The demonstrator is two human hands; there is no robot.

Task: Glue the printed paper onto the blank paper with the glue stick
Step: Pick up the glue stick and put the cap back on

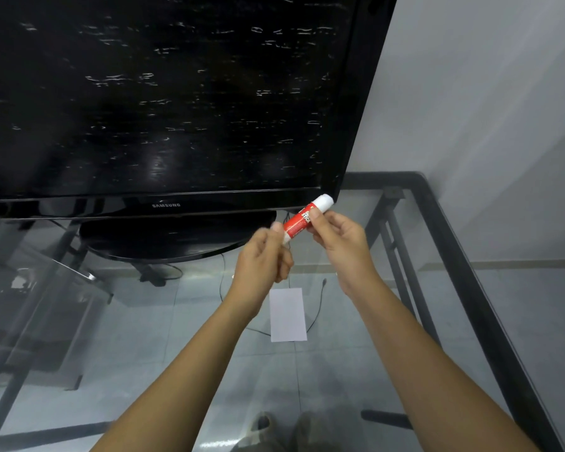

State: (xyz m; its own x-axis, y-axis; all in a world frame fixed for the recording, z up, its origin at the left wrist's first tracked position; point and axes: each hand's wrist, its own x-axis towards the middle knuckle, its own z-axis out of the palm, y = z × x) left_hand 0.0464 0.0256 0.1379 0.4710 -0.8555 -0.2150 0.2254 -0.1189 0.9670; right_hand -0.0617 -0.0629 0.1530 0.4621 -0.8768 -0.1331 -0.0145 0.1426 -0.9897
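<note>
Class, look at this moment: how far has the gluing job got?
Hardly started. Done: a white paper lies flat on the glass table, and the glue stick is picked up. In hand: the left hand and right hand grip its two ends. Left: spreading glue and pressing the papers together; no print is visible.

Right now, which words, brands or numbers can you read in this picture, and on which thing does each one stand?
"SAMSUNG": on the lower bezel of the television.
"STIC", cut off by a finger: on the red glue stick; its smaller print is too blurred.
The paper on the glass table: no readable text.
</note>
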